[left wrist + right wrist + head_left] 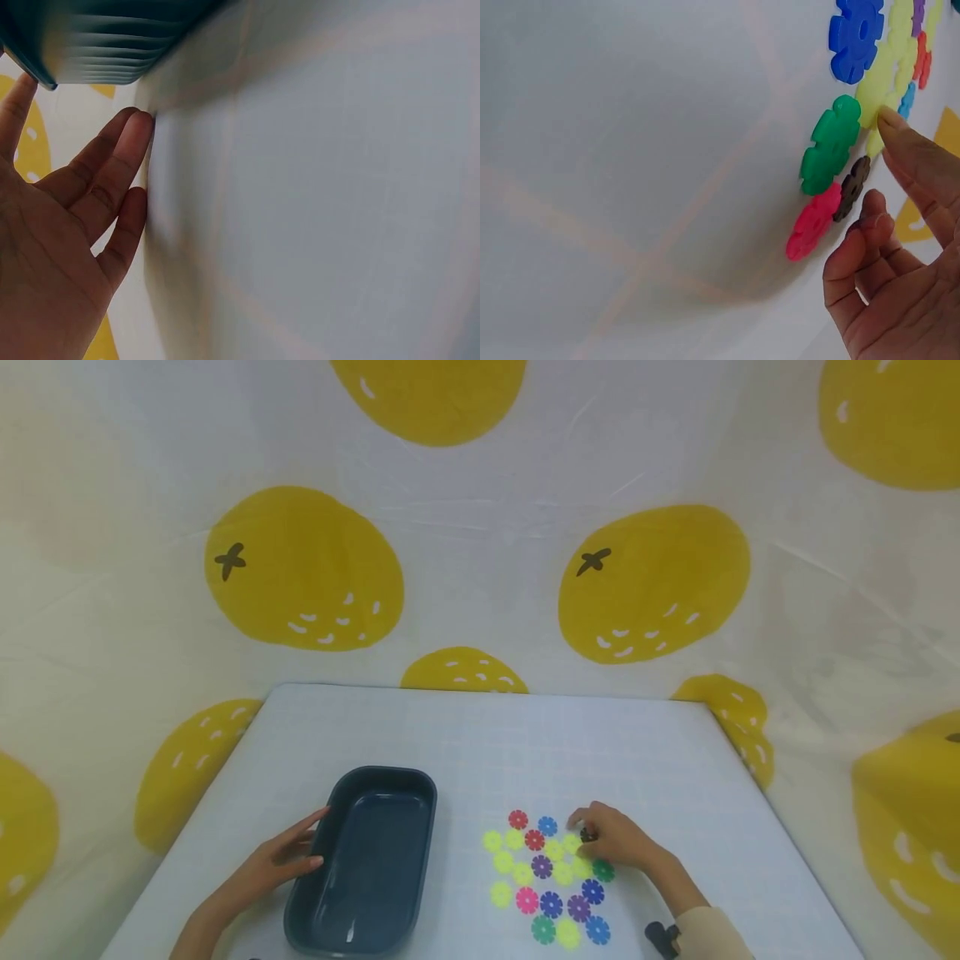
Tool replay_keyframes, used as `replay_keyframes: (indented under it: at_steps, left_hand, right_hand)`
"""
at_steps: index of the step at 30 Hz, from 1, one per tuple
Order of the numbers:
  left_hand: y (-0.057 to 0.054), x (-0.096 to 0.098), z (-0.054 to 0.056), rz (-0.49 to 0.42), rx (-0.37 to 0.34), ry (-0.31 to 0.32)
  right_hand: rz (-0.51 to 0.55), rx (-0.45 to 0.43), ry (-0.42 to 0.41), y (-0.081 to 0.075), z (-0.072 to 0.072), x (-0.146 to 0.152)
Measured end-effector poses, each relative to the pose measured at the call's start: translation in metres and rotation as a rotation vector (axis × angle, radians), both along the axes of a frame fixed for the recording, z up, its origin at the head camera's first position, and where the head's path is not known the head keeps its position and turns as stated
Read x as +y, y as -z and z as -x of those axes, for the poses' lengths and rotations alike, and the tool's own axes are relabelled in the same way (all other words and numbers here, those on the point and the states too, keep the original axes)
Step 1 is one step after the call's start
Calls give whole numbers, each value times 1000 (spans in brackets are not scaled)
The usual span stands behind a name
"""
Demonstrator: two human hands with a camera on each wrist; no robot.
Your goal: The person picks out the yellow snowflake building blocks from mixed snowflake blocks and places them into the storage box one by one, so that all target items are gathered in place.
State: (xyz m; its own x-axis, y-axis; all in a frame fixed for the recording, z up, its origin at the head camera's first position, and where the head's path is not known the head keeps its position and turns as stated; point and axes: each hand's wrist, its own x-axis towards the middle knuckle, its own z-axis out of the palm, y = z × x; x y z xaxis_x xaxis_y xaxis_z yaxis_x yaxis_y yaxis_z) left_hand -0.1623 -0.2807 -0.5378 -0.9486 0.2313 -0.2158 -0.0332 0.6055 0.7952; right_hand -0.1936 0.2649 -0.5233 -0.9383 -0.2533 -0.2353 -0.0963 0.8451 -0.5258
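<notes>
My left hand (262, 870) rests against the left side of a dark blue-green tray (429, 852), thumb and a finger at its rim. In the left wrist view, the other fingers (124, 150) spread loosely below the tray. My right hand (621, 837) is over the far right of a group of flower-shaped plastic discs. Its thumb reaches a yellow disc (874, 90) in the right wrist view, while the other fingers bend loosely apart from it. Near the fingers lie a black disc (851, 189), a pink disc (814, 223) and a green disc (831, 146).
Several more discs lie flat right of the tray, among them a red disc (518, 819), a purple disc (542, 867) and a blue disc (597, 930). The white table (480, 735) ends at a lemon-patterned curtain (480, 568).
</notes>
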Motion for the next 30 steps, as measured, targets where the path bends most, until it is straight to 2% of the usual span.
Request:
replay_keyframes:
  at_steps: [6, 12, 18, 25, 30]
  left_hand:
    - [-1, 1, -1, -9, 8, 7]
    - [-3, 0, 0, 3, 15, 17]
    - [0, -1, -1, 0, 21, 19]
    - [-2, -1, -1, 6, -19, 14]
    - [-2, -1, -1, 15, -34, 10]
  right_hand:
    - [7, -5, -17, 1, 1, 4]
    - [53, -5, -116, 0, 2, 13]
    - [108, -21, -203, -2, 7, 14]
    - [119, -39, -202, -5, 10, 6]
    - [112, -23, -155, -5, 6, 2]
